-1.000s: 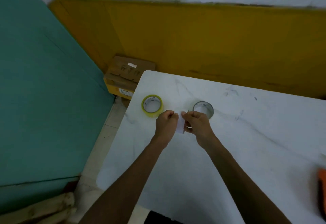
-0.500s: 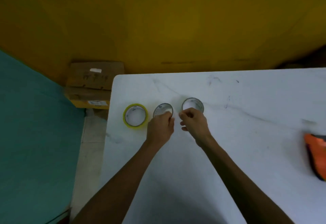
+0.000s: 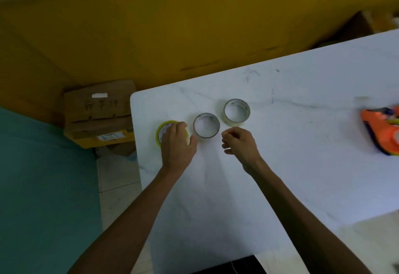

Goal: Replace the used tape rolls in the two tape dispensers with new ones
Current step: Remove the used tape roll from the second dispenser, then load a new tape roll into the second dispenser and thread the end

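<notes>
The left hand (image 3: 176,144) lies on the yellow tape roll (image 3: 160,132) near the table (image 3: 280,165) corner, its grip curled around the ring. The right hand (image 3: 239,144) hovers with fingers loosely curled, holding nothing, just beside two thin greyish empty rings (image 3: 206,125) (image 3: 236,112). An orange dispenser (image 3: 382,132) lies well apart at the right.

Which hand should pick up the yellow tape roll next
Left. The left hand already rests on the yellow tape roll, while the right hand hangs loosely curled and empty beyond the middle roll.
</notes>
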`<state>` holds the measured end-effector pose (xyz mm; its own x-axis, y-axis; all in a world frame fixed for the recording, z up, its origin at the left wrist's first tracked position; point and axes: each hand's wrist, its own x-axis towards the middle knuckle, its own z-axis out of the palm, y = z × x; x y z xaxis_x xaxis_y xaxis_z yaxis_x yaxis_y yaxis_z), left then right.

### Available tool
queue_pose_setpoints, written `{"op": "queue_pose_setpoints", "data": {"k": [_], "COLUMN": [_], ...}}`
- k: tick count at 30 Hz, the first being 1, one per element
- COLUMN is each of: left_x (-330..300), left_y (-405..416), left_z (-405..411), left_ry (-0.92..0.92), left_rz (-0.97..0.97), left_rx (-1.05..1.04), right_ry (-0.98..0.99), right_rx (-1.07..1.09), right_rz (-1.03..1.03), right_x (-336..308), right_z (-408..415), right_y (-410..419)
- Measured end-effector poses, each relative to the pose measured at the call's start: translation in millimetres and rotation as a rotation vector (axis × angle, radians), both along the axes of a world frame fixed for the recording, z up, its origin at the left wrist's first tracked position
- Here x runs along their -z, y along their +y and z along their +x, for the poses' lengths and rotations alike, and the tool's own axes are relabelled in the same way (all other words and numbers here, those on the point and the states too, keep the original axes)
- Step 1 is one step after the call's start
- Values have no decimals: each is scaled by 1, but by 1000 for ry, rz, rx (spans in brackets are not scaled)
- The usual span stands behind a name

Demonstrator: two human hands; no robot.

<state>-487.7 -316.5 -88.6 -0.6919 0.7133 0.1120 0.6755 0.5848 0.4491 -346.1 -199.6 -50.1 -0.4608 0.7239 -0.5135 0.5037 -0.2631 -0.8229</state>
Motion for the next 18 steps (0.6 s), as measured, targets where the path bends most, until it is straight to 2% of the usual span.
{"op": "queue_pose_setpoints", "data": {"k": [5,9,14,18], "left_x": [17,19,-2,-35], "left_y": [-34,-48,-45,-34], "left_z": [-12,-15,-11,3], "left_ry": [-89,-4,-41,-287], "left_rz": [-154,-263,-261,-85], "left_rx": [151,302,188,11], "right_ry": [17,5,6,64], "right_rx": [6,6,-20,-23], "right_rz": [-41,-59,-53,-21], "right_x": [2,6,4,-11], "right_z": [3,16,23,22], "right_y": [-13,-16,-15,-14]}}
